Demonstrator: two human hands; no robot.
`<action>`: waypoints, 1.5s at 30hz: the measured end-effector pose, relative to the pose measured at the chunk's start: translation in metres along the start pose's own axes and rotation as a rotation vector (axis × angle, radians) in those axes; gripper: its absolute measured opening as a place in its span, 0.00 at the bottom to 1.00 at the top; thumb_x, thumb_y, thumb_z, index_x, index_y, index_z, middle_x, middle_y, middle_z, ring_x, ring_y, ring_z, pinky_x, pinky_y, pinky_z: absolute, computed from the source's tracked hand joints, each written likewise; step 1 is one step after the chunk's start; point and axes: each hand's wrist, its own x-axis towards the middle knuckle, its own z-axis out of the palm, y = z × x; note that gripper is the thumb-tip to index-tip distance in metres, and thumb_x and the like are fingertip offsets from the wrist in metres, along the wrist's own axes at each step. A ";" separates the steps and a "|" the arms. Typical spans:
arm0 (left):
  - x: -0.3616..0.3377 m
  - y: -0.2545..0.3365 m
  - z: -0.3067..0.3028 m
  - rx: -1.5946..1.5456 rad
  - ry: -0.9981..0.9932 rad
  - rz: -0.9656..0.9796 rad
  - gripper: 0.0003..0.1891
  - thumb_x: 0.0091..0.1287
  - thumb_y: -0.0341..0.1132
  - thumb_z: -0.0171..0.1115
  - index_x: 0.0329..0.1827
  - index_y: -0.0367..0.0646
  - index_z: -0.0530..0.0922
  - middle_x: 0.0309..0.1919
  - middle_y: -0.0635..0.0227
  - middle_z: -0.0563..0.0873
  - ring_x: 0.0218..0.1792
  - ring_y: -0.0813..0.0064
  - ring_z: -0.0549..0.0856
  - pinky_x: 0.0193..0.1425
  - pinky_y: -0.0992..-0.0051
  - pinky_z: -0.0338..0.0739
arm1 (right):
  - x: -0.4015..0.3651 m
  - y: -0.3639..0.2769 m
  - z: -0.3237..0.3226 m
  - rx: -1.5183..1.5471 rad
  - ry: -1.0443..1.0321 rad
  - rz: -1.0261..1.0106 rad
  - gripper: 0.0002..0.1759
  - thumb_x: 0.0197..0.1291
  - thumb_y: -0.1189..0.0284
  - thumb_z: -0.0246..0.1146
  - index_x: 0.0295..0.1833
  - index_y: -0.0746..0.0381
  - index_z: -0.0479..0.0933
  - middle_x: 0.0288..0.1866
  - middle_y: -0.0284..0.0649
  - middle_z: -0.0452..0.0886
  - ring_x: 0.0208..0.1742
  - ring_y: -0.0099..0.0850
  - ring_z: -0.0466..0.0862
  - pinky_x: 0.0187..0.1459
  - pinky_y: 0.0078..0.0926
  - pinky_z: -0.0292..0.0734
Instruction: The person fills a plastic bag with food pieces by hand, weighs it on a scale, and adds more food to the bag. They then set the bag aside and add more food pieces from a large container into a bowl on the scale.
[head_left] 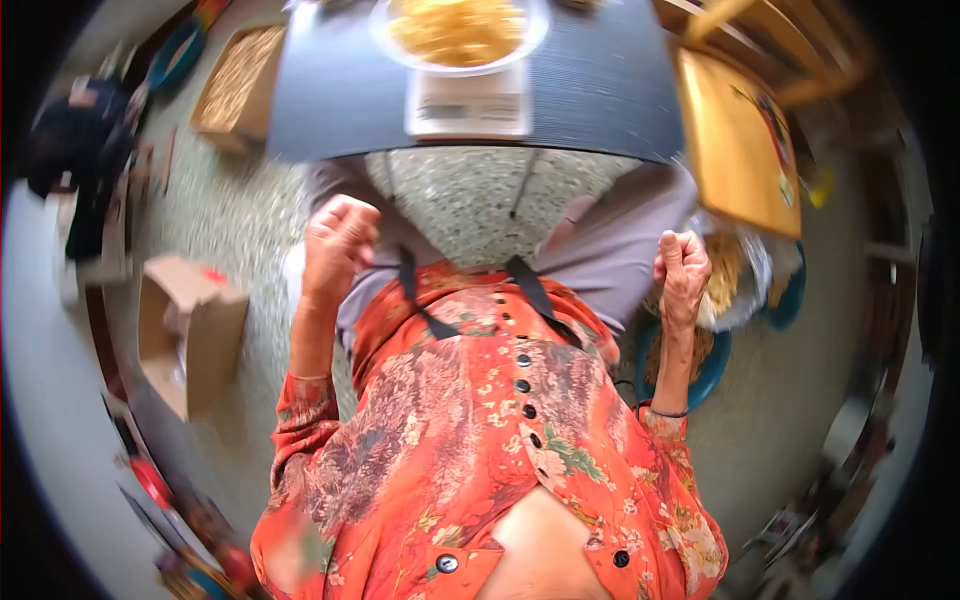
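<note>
My left hand (pixel 342 240) is curled into a fist over my left thigh, slightly blurred, and nothing shows in it. On the other side, my right hand (pixel 683 270) is closed too, beside my right thigh, with nothing visible between the fingers. Ahead of both hands, apart from them, a white kitchen scale (pixel 468 118) rests at the near edge of a dark table (pixel 610 95). A white-rimmed bowl (pixel 538 35) on the scale holds a heap of yellow-orange pieces (pixel 455 30), smeared by motion.
A wooden chair (pixel 735 140) stands right of the table. Below it are a clear plastic bag (pixel 742 300) of yellowish pieces and a blue basin (pixel 712 375). To the left are an open cardboard box (pixel 205 330) and a box of brownish pieces (pixel 240 80).
</note>
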 end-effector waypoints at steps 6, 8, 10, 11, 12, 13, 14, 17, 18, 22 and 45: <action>-0.068 -0.071 -0.199 -0.354 0.703 0.087 0.12 0.73 0.42 0.60 0.32 0.46 0.75 0.22 0.72 0.79 0.19 0.80 0.78 0.20 0.80 0.71 | -0.001 -0.031 0.124 -0.002 -0.617 0.065 0.19 0.70 0.56 0.61 0.31 0.59 0.74 0.23 0.30 0.77 0.21 0.15 0.72 0.24 0.13 0.65; -0.082 -0.122 -0.191 -0.348 0.826 0.083 0.14 0.72 0.44 0.62 0.30 0.47 0.75 0.21 0.72 0.80 0.19 0.79 0.79 0.20 0.80 0.73 | 0.009 -0.017 0.113 0.005 -0.686 0.109 0.17 0.72 0.59 0.59 0.35 0.61 0.75 0.26 0.31 0.77 0.22 0.15 0.71 0.25 0.12 0.63; -0.094 -0.151 -0.200 -0.301 1.023 -0.012 0.18 0.68 0.48 0.66 0.28 0.45 0.77 0.22 0.70 0.82 0.19 0.78 0.82 0.21 0.80 0.77 | 0.009 -0.023 0.127 -0.011 -0.813 0.160 0.12 0.71 0.65 0.61 0.38 0.63 0.77 0.29 0.31 0.79 0.24 0.15 0.73 0.26 0.12 0.66; -0.095 -0.169 -0.206 -0.315 1.038 -0.020 0.18 0.68 0.48 0.66 0.28 0.45 0.77 0.22 0.70 0.82 0.19 0.78 0.82 0.21 0.80 0.77 | 0.004 -0.031 0.138 -0.021 -0.869 0.194 0.10 0.70 0.68 0.62 0.39 0.63 0.77 0.30 0.31 0.80 0.26 0.15 0.74 0.28 0.12 0.68; -0.096 -0.187 -0.210 -0.274 1.037 -0.100 0.18 0.67 0.48 0.67 0.27 0.44 0.78 0.22 0.69 0.83 0.20 0.79 0.82 0.21 0.81 0.77 | 0.000 -0.040 0.148 -0.025 -0.928 0.195 0.07 0.70 0.70 0.62 0.40 0.63 0.77 0.31 0.31 0.80 0.27 0.14 0.75 0.28 0.11 0.68; -0.097 -0.206 -0.213 -0.233 1.033 -0.178 0.18 0.66 0.48 0.68 0.27 0.43 0.78 0.22 0.68 0.83 0.20 0.79 0.82 0.22 0.81 0.77 | -0.007 -0.050 0.160 -0.035 -0.964 0.230 0.06 0.69 0.72 0.62 0.40 0.64 0.77 0.31 0.31 0.80 0.27 0.14 0.75 0.28 0.11 0.69; -0.092 -0.223 -0.214 -0.245 0.923 -0.165 0.16 0.65 0.45 0.68 0.30 0.40 0.81 0.21 0.67 0.84 0.21 0.80 0.82 0.22 0.81 0.78 | -0.016 -0.059 0.175 -0.061 -1.017 0.258 0.06 0.69 0.72 0.63 0.40 0.64 0.77 0.31 0.31 0.80 0.27 0.13 0.74 0.28 0.11 0.69; -0.070 -0.260 -0.196 -0.201 0.892 -0.163 0.13 0.62 0.41 0.69 0.30 0.39 0.83 0.21 0.68 0.84 0.22 0.81 0.83 0.23 0.80 0.77 | -0.030 -0.083 0.214 -0.025 -1.239 0.260 0.05 0.68 0.73 0.62 0.43 0.64 0.77 0.31 0.29 0.79 0.28 0.13 0.75 0.27 0.11 0.70; -0.063 -0.272 -0.201 -0.207 0.894 -0.174 0.13 0.62 0.41 0.69 0.30 0.39 0.83 0.21 0.68 0.84 0.22 0.81 0.83 0.23 0.80 0.77 | -0.036 -0.093 0.231 -0.032 -1.305 0.278 0.05 0.68 0.73 0.63 0.43 0.64 0.77 0.31 0.29 0.79 0.29 0.13 0.76 0.29 0.12 0.71; -0.025 -0.313 -0.183 0.398 0.876 -0.200 0.04 0.54 0.34 0.69 0.31 0.45 0.85 0.28 0.64 0.87 0.26 0.70 0.86 0.30 0.71 0.79 | -0.046 -0.096 0.238 -0.037 -1.499 0.381 0.10 0.66 0.69 0.67 0.46 0.62 0.78 0.33 0.27 0.79 0.30 0.13 0.75 0.31 0.13 0.73; -0.007 -0.288 -0.172 1.302 0.682 -0.137 0.10 0.55 0.38 0.72 0.33 0.48 0.79 0.37 0.67 0.78 0.45 0.61 0.80 0.39 0.60 0.80 | -0.056 -0.096 0.282 0.049 -1.435 0.643 0.11 0.69 0.68 0.62 0.49 0.65 0.76 0.35 0.36 0.82 0.26 0.17 0.78 0.27 0.16 0.75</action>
